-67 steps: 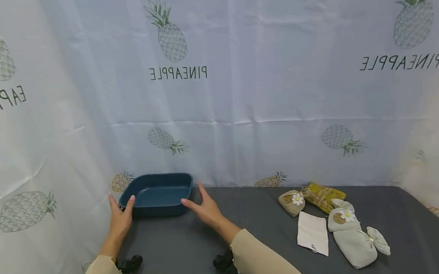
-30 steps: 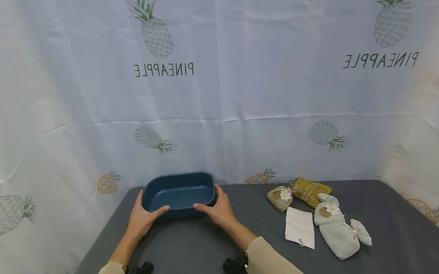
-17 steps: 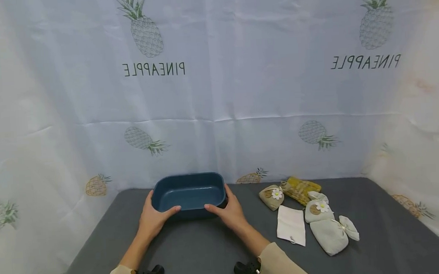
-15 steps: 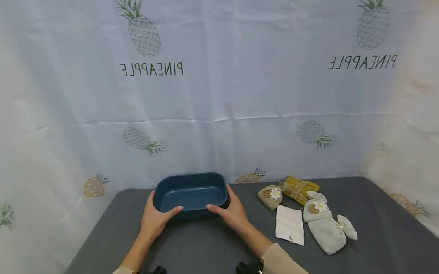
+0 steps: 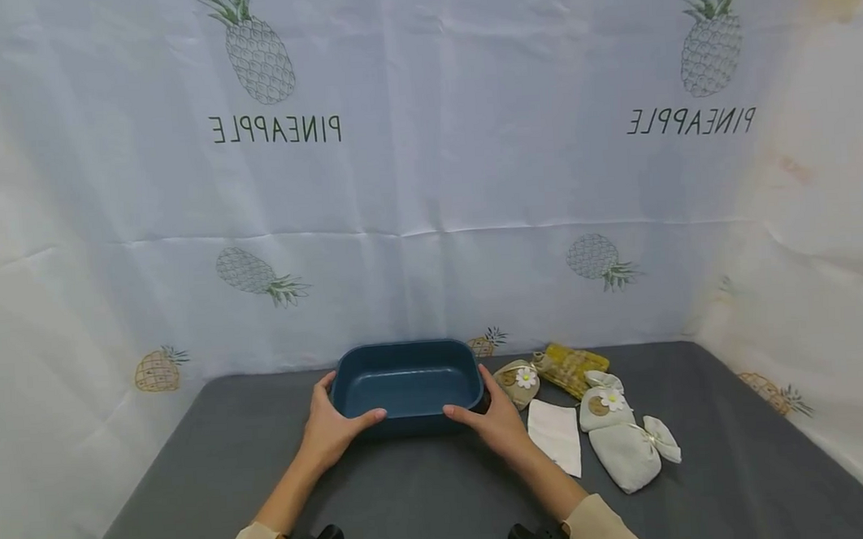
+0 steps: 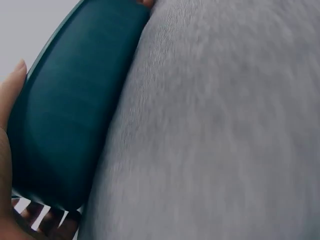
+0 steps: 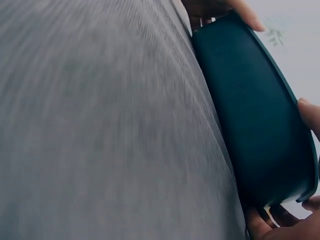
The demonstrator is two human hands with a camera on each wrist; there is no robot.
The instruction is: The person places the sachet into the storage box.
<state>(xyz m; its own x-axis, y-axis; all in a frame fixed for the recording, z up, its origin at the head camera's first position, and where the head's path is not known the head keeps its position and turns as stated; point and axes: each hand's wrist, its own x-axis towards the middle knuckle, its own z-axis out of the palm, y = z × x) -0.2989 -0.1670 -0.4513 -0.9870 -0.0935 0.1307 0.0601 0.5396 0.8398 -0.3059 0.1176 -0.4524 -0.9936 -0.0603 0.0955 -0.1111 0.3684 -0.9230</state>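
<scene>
A dark blue rectangular storage bin (image 5: 408,381) with rounded corners stands upright at the back of the grey table; its visible inside holds nothing. My left hand (image 5: 330,429) grips its left end, thumb along the front wall near the rim and fingers round the side. At the right end, my right hand (image 5: 498,421) holds it the same way. In the left wrist view the bin's front wall (image 6: 70,100) sits low against the cloth, with fingers (image 6: 47,220) behind its end. The right wrist view shows both hands on the bin (image 7: 255,110).
Right of the bin lie small drawstring pouches: a beige one with a daisy (image 5: 516,385), a yellow one (image 5: 570,368), a flat white one (image 5: 555,435), and two pale bow-tied ones, the nearer a plain pouch (image 5: 626,456). A pineapple-print curtain (image 5: 412,181) hangs behind the table (image 5: 414,498).
Both hands have closed on the bin's ends and moved it rightward along the table, towards the pouches. The head view has turned slightly right. The pouches stay put on the table.
</scene>
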